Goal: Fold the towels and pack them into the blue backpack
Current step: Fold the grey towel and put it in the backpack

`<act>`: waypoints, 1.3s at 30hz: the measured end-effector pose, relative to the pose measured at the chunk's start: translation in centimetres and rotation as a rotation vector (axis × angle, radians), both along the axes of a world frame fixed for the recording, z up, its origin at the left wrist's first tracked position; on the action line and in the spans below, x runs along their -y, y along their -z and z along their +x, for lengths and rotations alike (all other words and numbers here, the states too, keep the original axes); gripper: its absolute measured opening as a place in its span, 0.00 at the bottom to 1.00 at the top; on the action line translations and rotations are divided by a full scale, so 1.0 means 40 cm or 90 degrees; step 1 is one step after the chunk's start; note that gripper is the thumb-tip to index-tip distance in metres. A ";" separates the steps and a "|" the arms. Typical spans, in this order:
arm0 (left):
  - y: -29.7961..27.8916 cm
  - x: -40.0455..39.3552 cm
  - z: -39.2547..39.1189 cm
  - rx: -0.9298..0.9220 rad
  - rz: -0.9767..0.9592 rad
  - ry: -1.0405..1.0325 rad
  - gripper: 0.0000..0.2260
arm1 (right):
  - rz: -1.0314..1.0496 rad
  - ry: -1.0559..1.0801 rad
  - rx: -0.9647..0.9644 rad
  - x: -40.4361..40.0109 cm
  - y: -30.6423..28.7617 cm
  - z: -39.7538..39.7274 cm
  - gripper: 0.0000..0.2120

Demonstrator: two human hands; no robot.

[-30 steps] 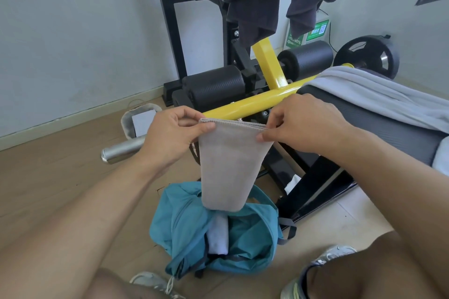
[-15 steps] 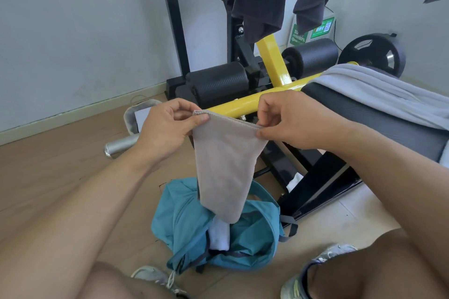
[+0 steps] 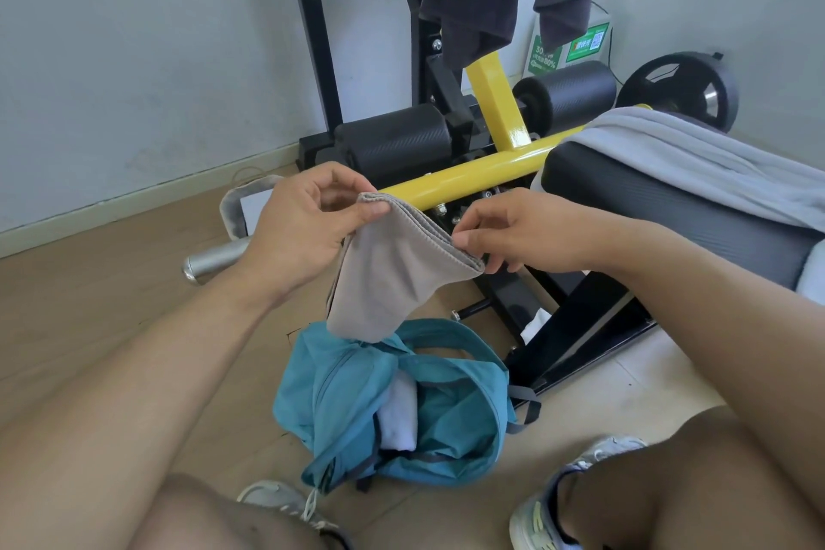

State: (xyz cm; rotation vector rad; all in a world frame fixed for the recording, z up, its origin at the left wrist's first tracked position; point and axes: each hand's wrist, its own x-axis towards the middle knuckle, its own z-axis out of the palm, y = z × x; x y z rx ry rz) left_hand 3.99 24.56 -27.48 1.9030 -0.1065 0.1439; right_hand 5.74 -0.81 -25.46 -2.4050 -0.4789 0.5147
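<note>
A small folded grey towel (image 3: pixel 393 277) hangs between my hands, just above the blue backpack (image 3: pixel 451 415). My left hand (image 3: pixel 303 223) pinches its upper left corner. My right hand (image 3: pixel 518 232) pinches the right corner, which sits lower, so the top edge slopes. The backpack lies open on the floor between my feet, with a white folded towel (image 3: pixel 399 415) inside it. A larger light grey towel (image 3: pixel 696 161) lies spread over the black bench pad (image 3: pixel 660 210) at the right.
A black and yellow weight bench frame (image 3: pixel 468 179) stands right behind the backpack. Dark clothes (image 3: pixel 468 0) hang from its rack above. A silver bar end (image 3: pixel 210 263) lies on the floor at left, a black weight plate (image 3: pixel 687 89) leans at back right.
The towel's right corner has dropped and come toward me, tilting the top edge. The towel hangs shorter and more bunched. The view has tipped down toward the backpack.
</note>
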 end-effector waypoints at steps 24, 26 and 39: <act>0.005 0.055 -0.003 -0.039 -0.017 0.094 0.05 | 0.020 0.017 0.101 -0.035 -0.045 -0.037 0.27; 0.002 0.064 -0.005 -0.029 -0.012 0.117 0.05 | 0.011 0.016 0.145 -0.056 -0.023 -0.043 0.25; -0.002 0.063 0.001 -0.146 -0.007 0.065 0.20 | -0.017 0.029 0.228 -0.050 -0.021 -0.016 0.12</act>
